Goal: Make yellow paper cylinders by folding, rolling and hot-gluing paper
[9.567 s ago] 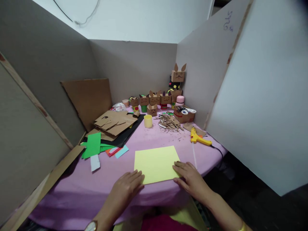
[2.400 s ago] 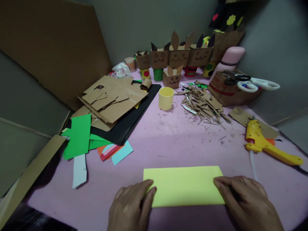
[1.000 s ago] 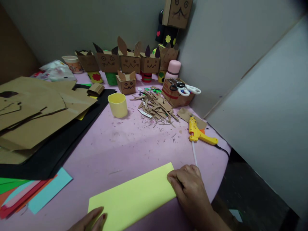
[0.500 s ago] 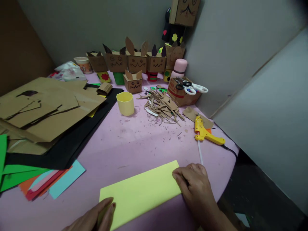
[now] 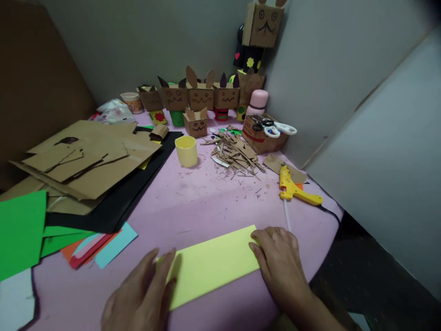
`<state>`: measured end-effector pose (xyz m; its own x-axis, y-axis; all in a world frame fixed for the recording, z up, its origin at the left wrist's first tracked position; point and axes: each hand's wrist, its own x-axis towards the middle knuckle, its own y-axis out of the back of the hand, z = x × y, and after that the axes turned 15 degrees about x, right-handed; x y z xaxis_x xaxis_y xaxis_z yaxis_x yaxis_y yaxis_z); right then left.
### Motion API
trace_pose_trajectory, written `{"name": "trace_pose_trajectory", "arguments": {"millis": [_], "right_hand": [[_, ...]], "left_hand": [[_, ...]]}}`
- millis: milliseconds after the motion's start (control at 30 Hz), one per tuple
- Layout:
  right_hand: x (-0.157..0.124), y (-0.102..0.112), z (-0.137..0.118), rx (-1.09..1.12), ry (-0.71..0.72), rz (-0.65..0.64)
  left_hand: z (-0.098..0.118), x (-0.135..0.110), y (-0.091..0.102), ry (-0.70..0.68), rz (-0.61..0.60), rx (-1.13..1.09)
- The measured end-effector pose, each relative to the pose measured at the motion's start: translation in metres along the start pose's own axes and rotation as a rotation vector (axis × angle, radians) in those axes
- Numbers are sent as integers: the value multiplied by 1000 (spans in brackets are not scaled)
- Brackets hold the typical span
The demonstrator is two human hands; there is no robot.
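A yellow sheet of craft paper (image 5: 213, 264), a long rectangle that looks folded, lies at a slant near the table's front edge. My left hand (image 5: 143, 289) grips its left end, the fingers bent over the upper corner and side. At the opposite end, my right hand (image 5: 279, 257) holds the right edge between thumb and fingers. Beyond the sheet stands a yellow paper cup shape (image 5: 186, 151), open at the top. A yellow glue gun (image 5: 291, 186) with a clear glue stick in its back lies beyond my right hand.
Cardboard sheets (image 5: 93, 161) and black paper cover the left, with green sheets (image 5: 22, 234) and coloured strips nearer. Cardboard scraps (image 5: 236, 154) lie mid-table. Scissors (image 5: 274, 127) rest on a small box (image 5: 263, 138). Cardboard animal heads (image 5: 200, 99) line the back wall.
My left hand has moved up along the sheet's left end and covers more of it. My right hand keeps its hold. The view has shifted slightly to the left.
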<state>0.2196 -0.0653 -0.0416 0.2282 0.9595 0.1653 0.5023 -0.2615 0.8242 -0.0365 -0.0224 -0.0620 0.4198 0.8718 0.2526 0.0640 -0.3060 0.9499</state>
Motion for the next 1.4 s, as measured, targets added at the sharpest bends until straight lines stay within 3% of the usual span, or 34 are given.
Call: {"name": "trace_pose_trajectory", "arguments": {"millis": [100,200,333,567,833,933,1033,1133,1267,1400], "right_hand": [[1,2,-4,-33,-18,-11],[2,4,-6,-60,-17,-12],[2,4,-5,-71,17,-4],[-2,2,-5,-105,112,64],[-13,4,-18,-124,198,83],[-32,-5,-34,-72,312,21],[-52,-16,-44,31,437,-143],[-62,-18,-41,43,404,-206],[-64,-5,-22,13,309,-281],[-67,8,-7,-26,191,-248]], "left_hand": [[5,7,4,-221,32,-27],[7,16,10,-456,-49,-65],[8,29,23,-600,-133,-124],[26,24,43,-563,-184,-102],[36,-1,41,-508,-175,-109],[35,-2,43,-517,-177,-106],[36,-2,46,-516,-156,-103],[36,-3,46,-513,-141,-97],[37,-3,46,-507,-166,-87],[36,-6,48,-489,-166,-82]]}}
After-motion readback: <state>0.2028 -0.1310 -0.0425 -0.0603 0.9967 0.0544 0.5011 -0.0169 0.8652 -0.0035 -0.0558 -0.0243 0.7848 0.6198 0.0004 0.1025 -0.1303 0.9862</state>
